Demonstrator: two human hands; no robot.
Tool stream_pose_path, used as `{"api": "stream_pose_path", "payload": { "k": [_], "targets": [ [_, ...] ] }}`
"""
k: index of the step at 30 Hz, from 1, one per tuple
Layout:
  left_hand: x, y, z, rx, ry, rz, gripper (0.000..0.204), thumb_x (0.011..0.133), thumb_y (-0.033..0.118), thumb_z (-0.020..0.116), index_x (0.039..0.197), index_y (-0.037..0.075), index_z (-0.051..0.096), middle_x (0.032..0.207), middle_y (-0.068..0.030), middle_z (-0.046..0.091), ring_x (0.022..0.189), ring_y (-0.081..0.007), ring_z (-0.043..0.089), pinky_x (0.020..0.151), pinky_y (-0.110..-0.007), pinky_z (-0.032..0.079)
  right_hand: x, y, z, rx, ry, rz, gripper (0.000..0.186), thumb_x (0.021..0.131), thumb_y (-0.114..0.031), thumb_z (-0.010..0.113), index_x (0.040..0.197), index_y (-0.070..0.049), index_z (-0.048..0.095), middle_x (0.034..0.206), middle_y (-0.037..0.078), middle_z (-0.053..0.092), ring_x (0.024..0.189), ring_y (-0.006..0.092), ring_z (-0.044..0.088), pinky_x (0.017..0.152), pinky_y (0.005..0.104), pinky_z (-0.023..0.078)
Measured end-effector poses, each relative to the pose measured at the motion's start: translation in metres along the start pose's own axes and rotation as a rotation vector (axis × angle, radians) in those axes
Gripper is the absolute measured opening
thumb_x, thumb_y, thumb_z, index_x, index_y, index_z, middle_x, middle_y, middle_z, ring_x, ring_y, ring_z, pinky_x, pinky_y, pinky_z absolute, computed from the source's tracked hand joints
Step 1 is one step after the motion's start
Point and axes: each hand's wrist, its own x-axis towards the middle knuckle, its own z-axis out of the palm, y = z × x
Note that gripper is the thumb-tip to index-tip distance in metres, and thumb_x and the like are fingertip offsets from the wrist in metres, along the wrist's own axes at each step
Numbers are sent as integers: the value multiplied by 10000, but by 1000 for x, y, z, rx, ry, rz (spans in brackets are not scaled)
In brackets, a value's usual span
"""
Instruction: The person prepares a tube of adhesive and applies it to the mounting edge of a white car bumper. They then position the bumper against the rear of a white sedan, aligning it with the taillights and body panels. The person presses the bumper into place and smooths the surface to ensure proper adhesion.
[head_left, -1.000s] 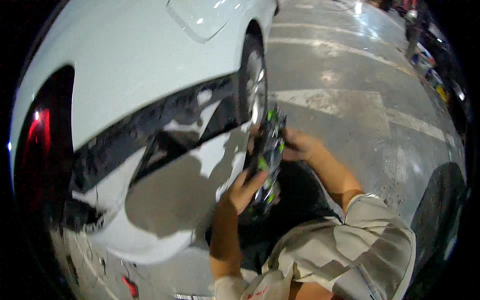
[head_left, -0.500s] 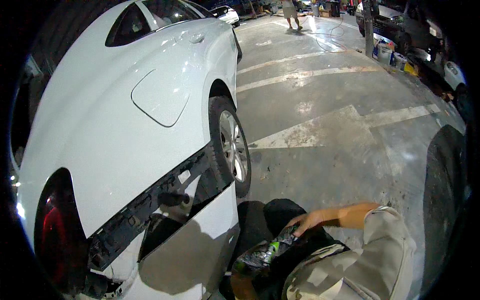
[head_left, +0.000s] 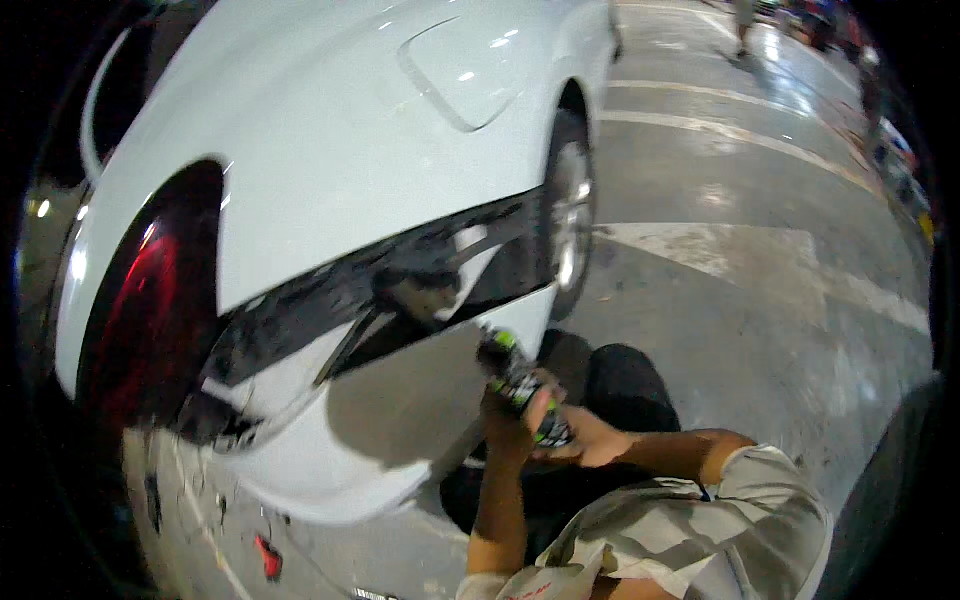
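Observation:
Both hands are on a long black object with bright green bands (head_left: 520, 385), its exact kind blurred by motion. My left hand (head_left: 507, 428) wraps around its left side. My right hand (head_left: 588, 437) closes around its lower end, over my bent knees. The object's upper end points toward the white bumper (head_left: 400, 425), whose top edge hangs away from the white car's body (head_left: 330, 170). In the gap a black strip (head_left: 310, 295) and dark inner parts show. The bumper casts back a dark reflection.
The car's rear wheel (head_left: 570, 215) stands beyond the bumper; its dark red tail light (head_left: 155, 300) is at left. A red object (head_left: 267, 557) and thin cables lie on the floor at lower left. Far off, a person's legs (head_left: 743, 30) show on the grey floor with white markings.
The view has swung left and down, so the car sits further right. My hands have come together on the black-and-green object, which is raised closer to the bumper's edge.

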Motion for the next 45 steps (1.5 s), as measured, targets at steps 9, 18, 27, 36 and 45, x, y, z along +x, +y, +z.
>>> {"api": "stream_pose_path", "payload": {
  "k": [9, 18, 27, 36, 45],
  "targets": [
    [10, 36, 13, -97, 103, -105, 175, 812, 85, 655, 916, 11, 535, 759, -74, 613, 666, -165, 611, 604, -294, 485, 6, -47, -4, 128, -49, 243, 337, 800, -175, 734, 1057, -19, 583, 911, 15, 643, 805, 87, 571, 718, 257, 477],
    [18, 37, 24, -300, -13, -18, 252, 806, 33, 644, 1012, 19, 500, 818, -81, 586, 680, -179, 600, 626, -316, 510, -3, -49, -16, 57, 26, 223, 283, 736, -88, 721, 968, 4, 587, 831, 38, 637, 717, 107, 589, 627, 258, 484],
    [15, 41, 25, -203, 143, -68, 235, 812, 30, 677, 989, -4, 527, 802, -66, 622, 683, -148, 619, 616, -279, 502, -1, -61, -13, -74, 54, 106, 483, 757, -108, 761, 1155, 9, 512, 1023, 67, 618, 955, 132, 567, 844, 282, 469],
    [7, 57, 8, -129, 308, 87, 373, 763, 145, 742, 1029, -14, 535, 872, -73, 619, 755, -152, 607, 683, -286, 485, 18, -71, -3, -309, -24, 7, 946, 702, -186, 778, 1423, 41, 208, 1134, 158, 577, 1035, 201, 557, 942, 317, 419],
    [12, 73, 10, -173, 316, 105, 306, 761, 80, 736, 994, 7, 553, 885, -73, 620, 770, -144, 608, 707, -276, 499, 29, -74, -11, -383, 27, -72, 930, 674, -142, 726, 1402, 112, 207, 1195, 272, 545, 1100, 263, 555, 968, 316, 403]
  ]
}}
